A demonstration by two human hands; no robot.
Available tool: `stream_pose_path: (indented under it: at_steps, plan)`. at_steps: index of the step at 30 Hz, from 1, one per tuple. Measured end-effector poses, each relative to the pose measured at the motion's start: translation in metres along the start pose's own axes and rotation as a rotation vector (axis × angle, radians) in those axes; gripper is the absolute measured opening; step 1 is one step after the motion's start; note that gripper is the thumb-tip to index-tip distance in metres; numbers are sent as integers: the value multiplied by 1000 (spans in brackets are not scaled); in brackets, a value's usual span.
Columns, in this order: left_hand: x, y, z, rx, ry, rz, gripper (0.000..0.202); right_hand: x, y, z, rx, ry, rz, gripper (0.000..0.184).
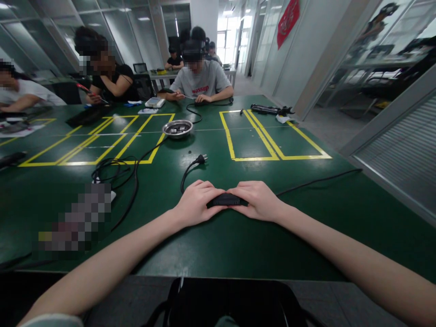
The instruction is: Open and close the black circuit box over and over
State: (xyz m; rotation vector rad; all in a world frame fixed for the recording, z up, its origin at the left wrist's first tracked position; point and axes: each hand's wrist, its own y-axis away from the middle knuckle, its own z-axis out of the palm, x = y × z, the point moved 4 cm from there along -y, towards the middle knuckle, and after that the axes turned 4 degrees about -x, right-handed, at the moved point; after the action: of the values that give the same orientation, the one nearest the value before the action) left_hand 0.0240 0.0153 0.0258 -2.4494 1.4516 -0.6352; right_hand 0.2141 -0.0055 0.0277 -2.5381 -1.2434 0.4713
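Both hands grip a black power adapter [226, 200] just above the green table, near its front edge. My left hand [199, 203] is closed around its left end, thumb on the near side and fingers over the top. The right end sits in my right hand [259, 200], closed the same way. Beyond my left hand, a black cord ends in a power plug [200, 159] lying on the table. Another black cable [320, 180] runs off to the right from behind my right hand. My fingers hide both ends of the adapter.
Coiled black cables [114, 172] lie left, beside a blurred-out object [76, 222]. A metal bowl [177, 135] with small metal parts stands farther back. Yellow tape [257, 158] marks rectangles on the green table [238, 259]. A co-worker [202, 75] sits opposite; others are at the left.
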Motion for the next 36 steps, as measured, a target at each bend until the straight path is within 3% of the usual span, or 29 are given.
stream_pose_path:
  at_steps: [6,18,23,26,28,31,36]
  plan:
    - [2,2,2,25,5,50,39,0,1,-1,-39,-16,26,28]
    - [3,-1,11,-117,-57,6,36,-2,2,-2,18,32,-39,25]
    - [12,-3,6,-153,56,-178,58,-7,11,-7,78,165,-222,31]
    - [18,-2,5,-256,133,-275,49,-9,15,-4,94,252,-305,37]
    - [20,-2,5,-293,166,-291,44,-7,15,-2,74,249,-287,38]
    - [21,-3,4,-258,91,-248,40,-5,9,-2,34,162,-219,33]
    - [19,-4,6,-204,-136,-63,44,-2,2,-5,-89,-203,-4,34]
